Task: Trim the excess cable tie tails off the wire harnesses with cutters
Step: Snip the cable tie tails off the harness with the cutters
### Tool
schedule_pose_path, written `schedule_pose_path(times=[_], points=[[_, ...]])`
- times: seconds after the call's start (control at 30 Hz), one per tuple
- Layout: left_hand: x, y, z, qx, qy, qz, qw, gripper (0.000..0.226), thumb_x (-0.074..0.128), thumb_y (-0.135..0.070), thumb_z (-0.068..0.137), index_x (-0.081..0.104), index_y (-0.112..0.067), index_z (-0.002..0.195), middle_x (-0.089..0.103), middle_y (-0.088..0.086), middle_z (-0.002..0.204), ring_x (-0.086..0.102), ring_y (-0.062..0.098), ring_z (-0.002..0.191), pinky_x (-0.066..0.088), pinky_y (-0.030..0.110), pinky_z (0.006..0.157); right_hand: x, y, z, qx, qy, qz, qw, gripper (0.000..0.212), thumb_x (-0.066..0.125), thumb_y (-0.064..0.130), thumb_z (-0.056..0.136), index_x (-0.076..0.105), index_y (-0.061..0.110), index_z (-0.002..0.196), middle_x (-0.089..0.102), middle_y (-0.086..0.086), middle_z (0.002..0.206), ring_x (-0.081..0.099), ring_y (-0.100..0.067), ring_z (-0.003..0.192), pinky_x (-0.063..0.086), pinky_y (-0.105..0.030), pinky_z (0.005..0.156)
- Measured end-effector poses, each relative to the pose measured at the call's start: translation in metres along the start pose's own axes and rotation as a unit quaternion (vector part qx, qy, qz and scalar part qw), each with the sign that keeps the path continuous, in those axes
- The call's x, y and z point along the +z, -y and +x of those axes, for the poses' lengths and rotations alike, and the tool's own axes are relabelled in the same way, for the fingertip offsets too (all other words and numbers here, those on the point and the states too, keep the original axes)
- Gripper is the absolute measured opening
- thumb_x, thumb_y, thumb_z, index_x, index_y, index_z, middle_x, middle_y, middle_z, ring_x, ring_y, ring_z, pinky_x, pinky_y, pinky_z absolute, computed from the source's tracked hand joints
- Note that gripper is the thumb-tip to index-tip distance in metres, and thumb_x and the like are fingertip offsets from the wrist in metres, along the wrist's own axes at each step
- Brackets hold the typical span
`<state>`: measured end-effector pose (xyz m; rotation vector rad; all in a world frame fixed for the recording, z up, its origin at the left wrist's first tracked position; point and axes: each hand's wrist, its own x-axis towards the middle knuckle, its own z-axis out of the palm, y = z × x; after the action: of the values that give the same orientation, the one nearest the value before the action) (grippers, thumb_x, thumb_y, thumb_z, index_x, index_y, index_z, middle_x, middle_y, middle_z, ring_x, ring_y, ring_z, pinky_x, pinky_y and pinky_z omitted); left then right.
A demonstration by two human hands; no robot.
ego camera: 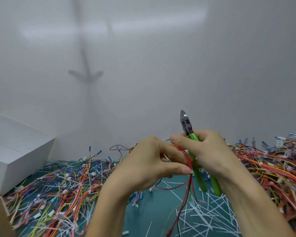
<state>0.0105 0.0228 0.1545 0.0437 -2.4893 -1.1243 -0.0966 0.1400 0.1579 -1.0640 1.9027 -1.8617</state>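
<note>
My right hand (205, 151) grips the green-handled cutters (199, 175), whose dark jaws (184, 120) point up and look closed. My left hand (147, 161) holds a small wire harness of red wires (189, 161) between thumb and fingers, right next to the cutter handles. The harness's loose ends hang down over the green mat (143, 212). Both hands are raised above the table, close together. I cannot make out a cable tie on the held harness.
Piles of coloured wire harnesses lie at the left (67, 189) and right (272, 171) of the mat. Cut white tie tails (210, 214) are scattered on the mat in front. A white box (15, 151) stands at the far left, against a plain white wall.
</note>
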Motion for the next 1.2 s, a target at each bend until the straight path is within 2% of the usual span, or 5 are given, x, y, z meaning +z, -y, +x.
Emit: schedule_pose_path(times=[0.1, 0.37, 0.6, 0.93, 1.2], points=[[-0.002, 0.006, 0.002, 0.005, 0.010, 0.030, 0.999, 0.011, 0.083, -0.020, 0.078, 0.078, -0.029, 0.075, 0.067, -0.007, 0.068, 0.058, 0.029, 0.075, 0.046, 0.034, 0.068, -0.002, -0.002, 0.002, 0.003, 0.007, 0.010, 1.000, 0.029, 0.075, 0.031, 0.082, 0.072, 0.002, 0.082, 0.057, 0.006, 0.045, 0.041, -0.015, 0.043, 0.039, -0.022, 0.039], [-0.003, 0.010, 0.002, 0.022, -0.013, 0.095, 0.995, 0.025, 0.066, -0.007, 0.089, 0.080, -0.028, 0.086, 0.074, -0.013, 0.089, 0.063, -0.002, 0.082, 0.048, 0.017, 0.074, 0.003, -0.011, 0.007, -0.039, -0.048, -0.042, 0.997, 0.017, 0.083, 0.005, 0.073, 0.067, 0.008, 0.080, 0.071, -0.005, 0.067, 0.060, -0.005, 0.051, 0.046, -0.017, 0.048], [-0.043, 0.057, -0.011, -0.219, -0.264, 0.011, 0.939, 0.035, 0.037, 0.003, 0.096, 0.067, -0.010, 0.084, 0.073, 0.007, 0.076, 0.067, 0.015, 0.059, 0.056, 0.034, 0.063, -0.009, -0.012, 0.010, -0.058, -0.081, -0.012, 0.995, 0.019, 0.078, 0.002, 0.079, 0.064, 0.013, 0.078, 0.067, 0.009, 0.059, 0.055, 0.000, 0.048, 0.048, -0.016, 0.045], [-0.005, 0.094, 0.008, -0.374, -0.127, -0.138, 0.908, 0.085, 0.020, -0.076, 0.091, 0.054, 0.000, 0.111, 0.076, 0.018, 0.078, 0.076, 0.031, 0.071, 0.061, 0.034, 0.057, -0.004, -0.005, 0.001, -0.103, 0.002, -0.071, 0.992, 0.017, 0.074, 0.005, 0.082, 0.064, 0.019, 0.084, 0.072, 0.012, 0.075, 0.056, -0.006, 0.057, 0.055, -0.028, 0.056], [-0.001, 0.088, 0.019, -0.273, -0.164, -0.607, 0.728, 0.081, 0.054, -0.070, 0.083, 0.055, 0.005, 0.115, 0.074, 0.020, 0.099, 0.075, 0.031, 0.081, 0.061, 0.039, 0.056, -0.002, -0.008, 0.000, -0.122, 0.211, -0.205, 0.948, 0.013, 0.078, 0.011, 0.080, 0.065, 0.014, 0.080, 0.062, 0.014, 0.067, 0.052, 0.003, 0.059, 0.042, -0.011, 0.061]])
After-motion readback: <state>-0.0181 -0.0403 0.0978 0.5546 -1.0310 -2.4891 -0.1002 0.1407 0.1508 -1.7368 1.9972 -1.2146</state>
